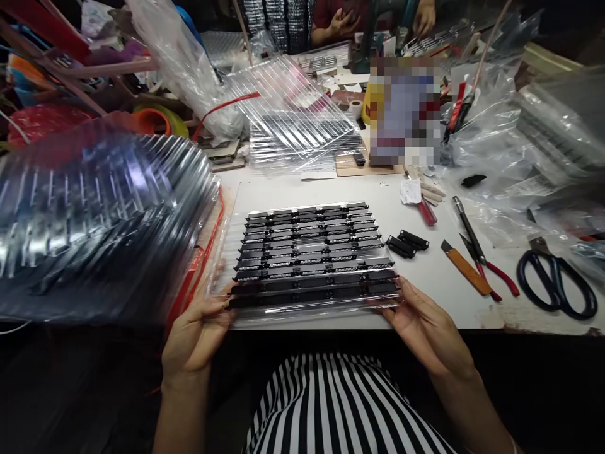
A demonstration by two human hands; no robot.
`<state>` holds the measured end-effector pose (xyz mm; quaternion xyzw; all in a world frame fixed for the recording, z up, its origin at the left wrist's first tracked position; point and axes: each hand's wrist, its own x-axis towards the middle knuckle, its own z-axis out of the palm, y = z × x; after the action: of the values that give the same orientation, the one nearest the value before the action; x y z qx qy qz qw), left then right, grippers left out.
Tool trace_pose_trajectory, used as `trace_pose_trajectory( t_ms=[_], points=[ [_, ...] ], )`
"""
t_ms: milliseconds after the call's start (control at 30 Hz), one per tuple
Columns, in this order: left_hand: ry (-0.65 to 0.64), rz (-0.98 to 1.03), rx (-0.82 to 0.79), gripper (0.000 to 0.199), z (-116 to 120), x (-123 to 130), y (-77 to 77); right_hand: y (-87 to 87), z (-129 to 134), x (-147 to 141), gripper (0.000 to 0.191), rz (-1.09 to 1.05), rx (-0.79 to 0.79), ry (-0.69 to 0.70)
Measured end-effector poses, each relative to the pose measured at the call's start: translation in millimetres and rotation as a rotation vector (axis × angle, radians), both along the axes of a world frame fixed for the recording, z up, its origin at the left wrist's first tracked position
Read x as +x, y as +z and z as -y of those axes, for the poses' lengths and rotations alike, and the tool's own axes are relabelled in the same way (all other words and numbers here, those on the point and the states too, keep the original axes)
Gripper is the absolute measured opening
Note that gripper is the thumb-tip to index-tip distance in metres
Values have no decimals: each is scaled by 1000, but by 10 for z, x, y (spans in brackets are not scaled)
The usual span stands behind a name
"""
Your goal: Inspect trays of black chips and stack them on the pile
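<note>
Between my two hands is a clear plastic tray (302, 310) with ridged slots, filled with rows of small black plastic parts (312, 255). My left hand (198, 331) grips the tray's near left corner, thumb on top. My right hand (423, 318) holds the near right corner, its fingers partly hidden under the edge. The tray is at the table's front edge; I cannot tell whether its far side rests on the table. Two loose black parts (407, 243) lie on the white table just right of the tray.
A stack of filled clear trays (94, 221) stands at left, with red ribbon (201, 265) beside it. Empty-looking trays (297, 107) lie behind. At right are an orange-handled knife (466, 268), red-handled pliers (482, 252), scissors (555, 277) and plastic bags (501, 151). Another person's hand (343, 24) shows across the table.
</note>
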<state>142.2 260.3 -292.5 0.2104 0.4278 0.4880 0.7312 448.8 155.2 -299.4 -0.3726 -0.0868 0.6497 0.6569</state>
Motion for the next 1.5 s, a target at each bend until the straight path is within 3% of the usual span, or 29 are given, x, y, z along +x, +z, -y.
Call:
trace_pose_trajectory(
  t_ms=[333, 700, 1100, 1333, 1500],
  points=[
    [2, -1, -2, 77, 17, -27, -2, 29, 9, -35, 29, 46, -62, -34],
    [29, 131, -31, 70, 69, -40, -10, 85, -36, -76, 26, 93, -228, -102],
    [106, 275, -20, 55, 239, 69, 96, 42, -12, -72, 21, 125, -213, -100],
    [-95, 232, -4, 51, 272, 51, 151, 51, 31, -39, 24, 77, -179, -27],
    [-65, 213, 17, 55, 295, 62, 91, 9, 65, -4, 24, 71, -129, -24]
  ],
)
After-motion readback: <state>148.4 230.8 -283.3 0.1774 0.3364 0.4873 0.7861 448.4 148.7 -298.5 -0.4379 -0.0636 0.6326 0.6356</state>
